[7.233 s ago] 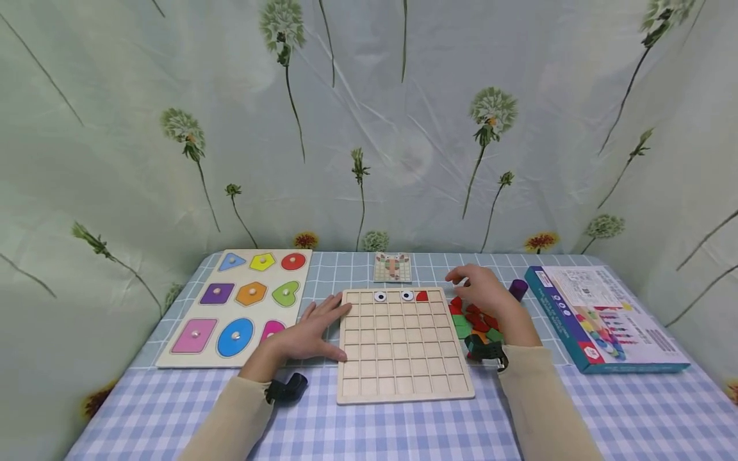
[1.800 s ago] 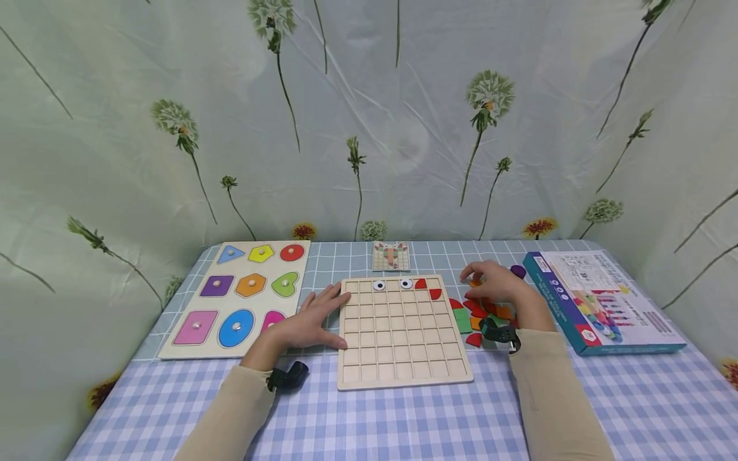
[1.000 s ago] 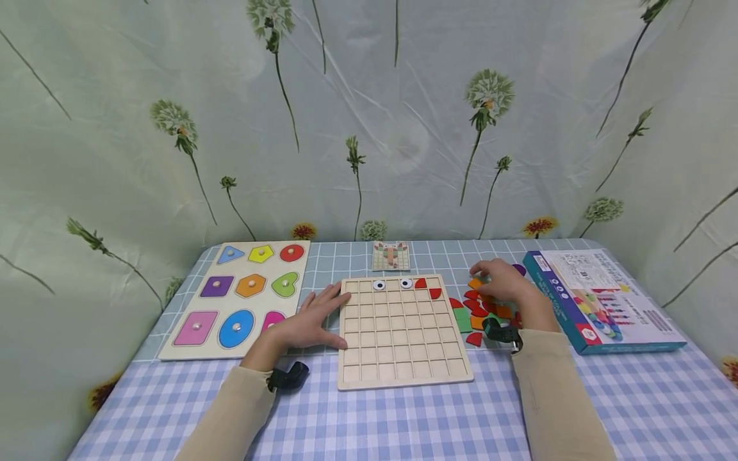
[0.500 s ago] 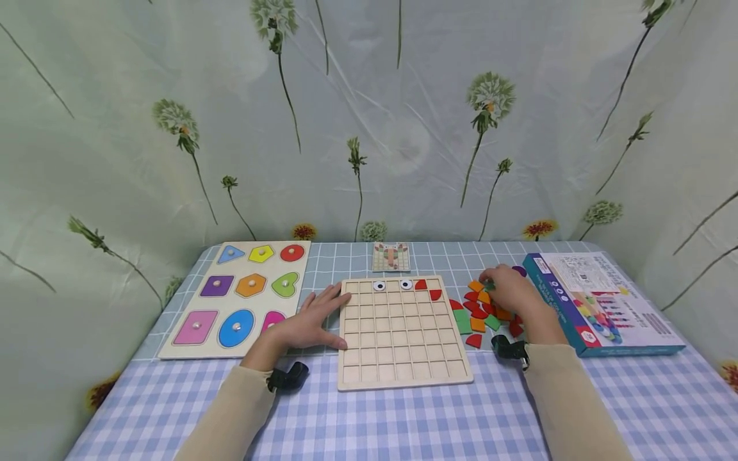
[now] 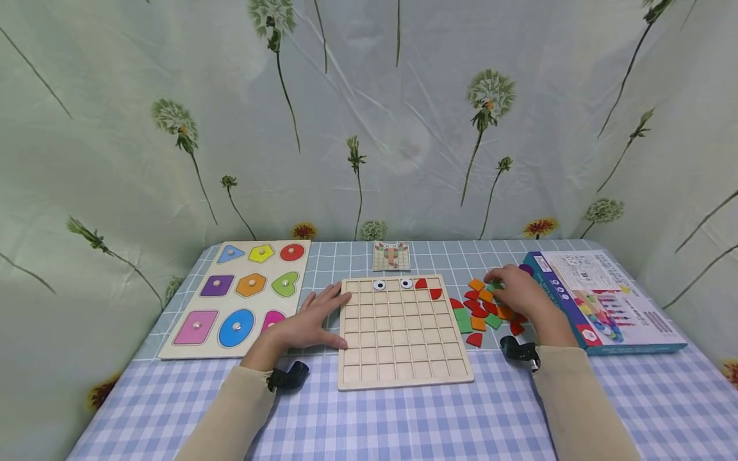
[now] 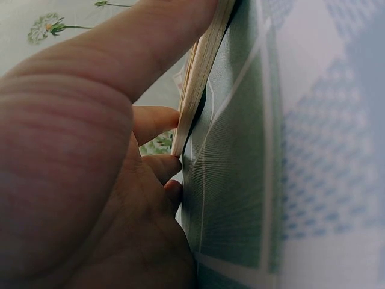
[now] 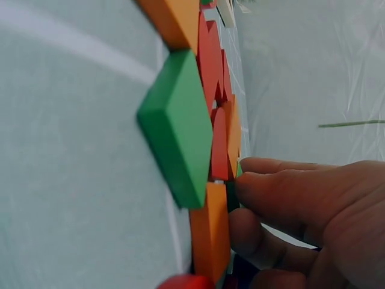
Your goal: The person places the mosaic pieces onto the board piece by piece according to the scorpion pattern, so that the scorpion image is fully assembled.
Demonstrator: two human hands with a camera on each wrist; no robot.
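My left hand (image 5: 308, 328) rests at the left edge of the wooden grid board (image 5: 406, 349), thumb and fingers spread along it. Two round eye pieces (image 5: 378, 285) and two red quarter-circle pieces (image 5: 436, 294) sit in the board's upper rows. My right hand (image 5: 521, 296) is over the far right of a pile of flat pieces. Its fingertips touch a small green piece (image 5: 497, 284); whether they pinch it I cannot tell. In the right wrist view, a green square (image 7: 180, 129), an orange piece (image 7: 210, 235) and red pieces (image 7: 209, 60) lie near the fingertips.
A knobbed shape puzzle (image 5: 266, 310) lies on the left. Behind the board is a small pattern card (image 5: 391, 256). A boxed set (image 5: 605, 304) lies on the right, with a purple object (image 5: 526, 269) by its corner. A larger green piece (image 5: 463, 320) lies beside the board.
A second red quarter-circle has joined the first on the board since the oldest frame. Lately my right hand has shifted right across the pile, the small green piece moving with it. My left hand stays put.
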